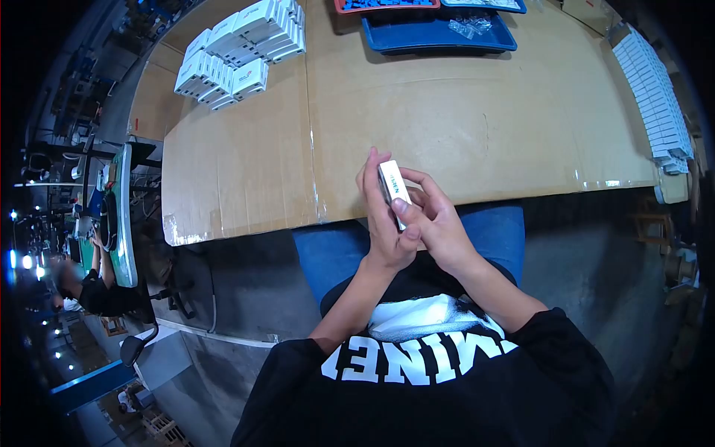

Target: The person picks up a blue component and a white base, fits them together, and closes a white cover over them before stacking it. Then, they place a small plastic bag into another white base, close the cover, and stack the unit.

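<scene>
A small white box (393, 181) with green lettering on its side is gripped in both hands, just over the near edge of the table. My left hand (382, 223) wraps it from the left, fingers along its far side. From the right, my right hand (441, 227) closes round it, its thumb pressed on the near end of the box. The underside of the box is hidden by the palms and fingers.
Stacked white boxes (246, 37) stand at the table's back left. Long rows of white boxes (654, 97) line the right edge. A blue tray (387, 41) with clear plastic pieces lies at the back, beside a red tray (350, 7) of blue parts. Another person (104, 290) sits at the far left.
</scene>
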`<action>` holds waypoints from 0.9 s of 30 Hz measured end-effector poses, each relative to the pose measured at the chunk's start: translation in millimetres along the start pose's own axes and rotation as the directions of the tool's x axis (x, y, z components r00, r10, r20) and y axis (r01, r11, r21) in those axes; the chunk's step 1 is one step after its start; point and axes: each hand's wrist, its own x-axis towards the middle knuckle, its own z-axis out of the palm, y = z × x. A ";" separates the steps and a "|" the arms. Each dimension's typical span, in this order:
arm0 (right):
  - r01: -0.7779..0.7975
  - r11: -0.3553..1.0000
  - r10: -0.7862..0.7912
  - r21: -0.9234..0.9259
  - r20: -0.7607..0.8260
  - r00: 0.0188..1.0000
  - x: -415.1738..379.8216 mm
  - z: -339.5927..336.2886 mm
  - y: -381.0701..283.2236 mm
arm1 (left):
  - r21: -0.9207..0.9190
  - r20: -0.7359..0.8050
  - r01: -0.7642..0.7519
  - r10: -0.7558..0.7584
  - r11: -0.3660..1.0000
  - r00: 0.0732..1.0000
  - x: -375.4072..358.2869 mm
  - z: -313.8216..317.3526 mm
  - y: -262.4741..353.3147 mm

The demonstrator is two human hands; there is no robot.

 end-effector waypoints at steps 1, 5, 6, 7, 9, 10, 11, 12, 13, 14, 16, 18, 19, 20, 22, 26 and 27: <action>-0.001 1.000 0.001 -0.001 0.000 1.000 -0.2 0.7 2.9 | 0.046 -0.079 0.035 -0.031 0.998 0.996 -2.7 2.5 -0.4; 0.104 0.994 -0.104 -0.019 0.000 0.995 -4.3 9.3 3.8 | 0.153 -0.182 -0.122 0.149 0.981 0.972 -0.2 0.3 -6.2; 0.121 0.993 -0.121 -0.011 0.028 0.992 -6.5 10.0 2.1 | 0.155 -0.184 -0.122 0.150 0.980 0.971 -0.1 0.4 -5.6; 0.138 0.990 -0.138 -0.002 0.055 0.989 -8.8 10.3 1.6 | 0.119 -0.226 -0.135 0.159 0.984 0.961 -0.2 1.1 -4.9; 0.184 0.982 -0.181 -0.041 0.063 0.981 -12.5 10.7 5.7 | 0.082 -0.267 -0.149 0.166 0.985 0.949 -0.5 2.0 -4.6; 0.196 0.979 -0.193 -0.051 0.059 0.979 -14.2 11.8 6.7 | 0.073 -0.281 -0.166 0.180 0.983 0.943 -1.5 2.3 -5.1; 0.208 0.976 -0.204 -0.062 0.056 0.977 -15.4 12.6 7.5 | 0.064 -0.295 -0.183 0.194 0.981 0.936 -2.5 2.2 -5.7; 0.215 0.973 -0.211 -0.078 0.064 0.975 -16.0 11.7 9.0 | 0.072 -0.288 -0.196 0.209 0.978 0.935 -3.2 1.4 -6.3; 0.215 0.973 -0.210 -0.078 0.065 0.975 -16.3 11.1 10.9 | 0.073 -0.288 -0.196 0.209 0.978 0.934 -3.8 1.2 -6.6; 0.226 0.969 -0.221 -0.098 0.061 0.973 -16.6 10.4 12.8 | 0.054 -0.287 -0.201 0.208 0.978 0.935 -4.3 1.2 -6.7; 0.237 0.964 -0.232 -0.118 0.058 0.971 -16.8 9.1 14.7 | 0.036 -0.285 -0.206 0.208 0.978 0.936 -5.6 1.6 -6.2; 0.252 0.955 -0.244 -0.156 0.068 0.967 -16.3 7.5 15.1 | -0.019 -0.292 -0.150 0.138 0.989 0.947 -7.1 2.9 -6.0; 0.251 0.955 -0.244 -0.155 0.068 0.968 -16.0 7.5 14.3 | -0.019 -0.292 -0.149 0.137 0.989 0.947 -9.2 3.3 -9.9; 0.214 0.967 -0.206 -0.139 0.071 0.976 -15.0 7.5 12.4 | -0.042 -0.294 -0.138 0.120 0.990 0.948 -12.3 3.7 -16.8; 0.178 0.976 -0.170 -0.123 0.076 0.983 -9.2 2.3 9.8 | -0.065 -0.296 -0.130 0.105 0.989 0.949 -9.2 3.4 -16.1; 0.190 0.929 -0.137 -0.318 0.183 0.974 -3.8 -18.6 2.7 | -0.008 -0.169 -0.034 0.032 0.999 0.985 -10.7 -5.2 -12.0; 0.181 0.899 -0.104 -0.400 0.208 0.973 -4.3 -23.0 -0.8 | -0.023 -0.094 0.048 -0.050 0.999 0.994 -14.0 -9.6 -10.1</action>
